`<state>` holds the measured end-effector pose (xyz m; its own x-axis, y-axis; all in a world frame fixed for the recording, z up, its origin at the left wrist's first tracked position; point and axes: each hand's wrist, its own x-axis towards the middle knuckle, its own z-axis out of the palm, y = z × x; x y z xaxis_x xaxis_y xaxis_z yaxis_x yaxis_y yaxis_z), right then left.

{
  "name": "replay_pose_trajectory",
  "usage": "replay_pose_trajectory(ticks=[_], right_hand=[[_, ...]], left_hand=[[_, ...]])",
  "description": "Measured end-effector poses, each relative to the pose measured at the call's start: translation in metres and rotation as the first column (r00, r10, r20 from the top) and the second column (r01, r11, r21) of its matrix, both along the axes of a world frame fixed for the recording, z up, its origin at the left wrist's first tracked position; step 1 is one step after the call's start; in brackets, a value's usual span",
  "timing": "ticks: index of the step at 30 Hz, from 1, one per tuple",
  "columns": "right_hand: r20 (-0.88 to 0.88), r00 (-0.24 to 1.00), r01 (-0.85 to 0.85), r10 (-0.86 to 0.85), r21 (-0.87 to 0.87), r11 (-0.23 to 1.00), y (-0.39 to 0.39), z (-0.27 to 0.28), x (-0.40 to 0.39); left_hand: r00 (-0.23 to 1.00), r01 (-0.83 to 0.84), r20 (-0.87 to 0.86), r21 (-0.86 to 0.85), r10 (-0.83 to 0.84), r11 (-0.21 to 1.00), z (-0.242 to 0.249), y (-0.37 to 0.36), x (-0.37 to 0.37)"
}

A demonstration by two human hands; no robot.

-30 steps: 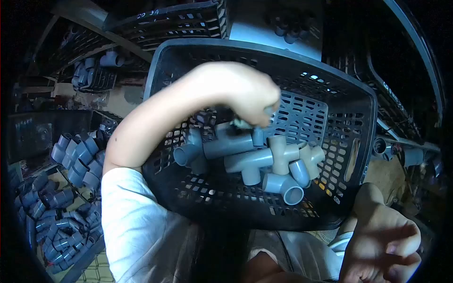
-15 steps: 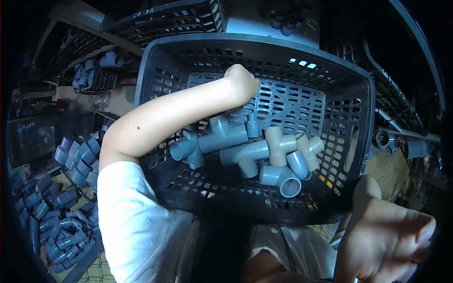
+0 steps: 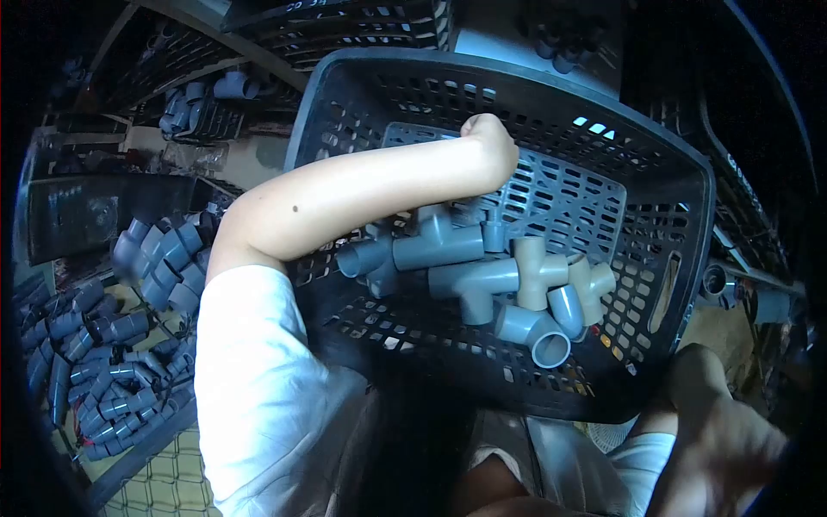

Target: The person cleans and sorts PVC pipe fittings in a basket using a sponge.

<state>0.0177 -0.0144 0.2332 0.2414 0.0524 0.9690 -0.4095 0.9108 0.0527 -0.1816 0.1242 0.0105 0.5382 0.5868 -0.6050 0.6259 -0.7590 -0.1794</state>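
Note:
A large black plastic crate (image 3: 508, 65) with slotted walls lies in front of me. Inside it are several grey tee and elbow pipe fittings (image 3: 439, 246) and a couple of beige ones (image 3: 532, 274). My left arm reaches across the crate from the left, and my left hand (image 3: 493, 153) is bent down over its far part. The fingers of that hand are hidden behind the wrist, so anything held there cannot be seen. My right hand (image 3: 724, 448) is outside the crate at the lower right, blurred, with no object visible in it.
Heaps of grey fittings (image 3: 116, 379) lie at the left, beside a dark box (image 3: 103, 228). Another black crate (image 3: 362, 34) and a smaller one with fittings (image 3: 207, 108) stand beyond. More grey pipe parts (image 3: 762, 303) are at the right edge.
The whole view has shifted, so the crate and my left arm appear farther right. My right hand has turned and sits lower, with its fingers now smeared by motion. The fittings keep their arrangement.

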Motion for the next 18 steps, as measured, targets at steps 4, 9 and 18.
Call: replay_pose_trajectory(ticks=[4,9,18], right_hand=[[0.099,0.958,0.261,-0.27,0.102,0.96,0.009,-0.009,-0.033],[0.147,0.832,0.533,-0.535,0.052,0.844,-0.007,-0.001,-0.013],[0.608,0.791,0.475,0.066,-0.68,0.558,0.023,-0.052,-0.009]], left_hand=[[1.0,-0.026,-0.001,-0.027,0.026,0.999,-0.004,0.009,0.004],[0.998,-0.026,-0.064,0.024,0.028,0.999,-0.007,0.014,0.018],[0.973,-0.005,-0.229,-0.027,-0.002,1.0,0.003,0.014,0.025]])
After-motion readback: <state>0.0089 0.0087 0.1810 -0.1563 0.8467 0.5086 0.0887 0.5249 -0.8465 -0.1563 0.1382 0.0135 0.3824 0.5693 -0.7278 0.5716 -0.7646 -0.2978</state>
